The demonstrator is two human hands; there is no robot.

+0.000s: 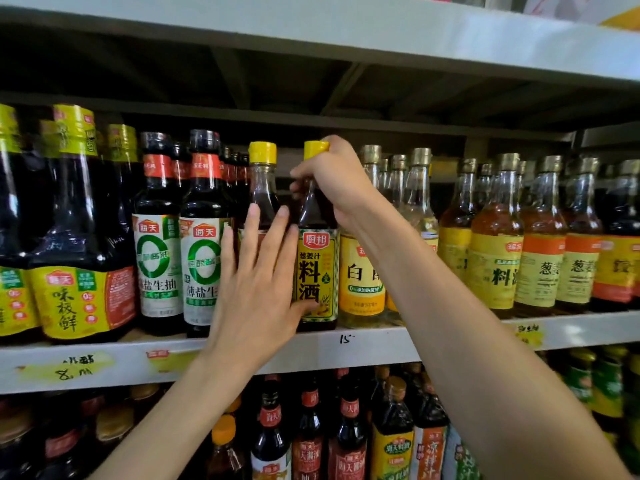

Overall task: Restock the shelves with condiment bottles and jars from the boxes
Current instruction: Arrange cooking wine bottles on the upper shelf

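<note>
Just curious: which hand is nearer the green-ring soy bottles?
Left. The left hand lies beside the green-ring bottles; the right hand grips a yellow-capped bottle by its neck, farther right.

Tiered grey metal shelving (381, 344).

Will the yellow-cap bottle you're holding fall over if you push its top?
Probably: the bottle is tall and narrow, so it likely tips easily. It looks like glass filled with dark liquid, so probably heavy and breakable.

厨邦 葱姜汁 料酒 on yellow-label bottle (317, 271); 海天 on green-ring soy bottle (157, 258); 味极鲜 on big dark bottle (74, 299); handwritten 15 on shelf edge (377, 344).
</note>
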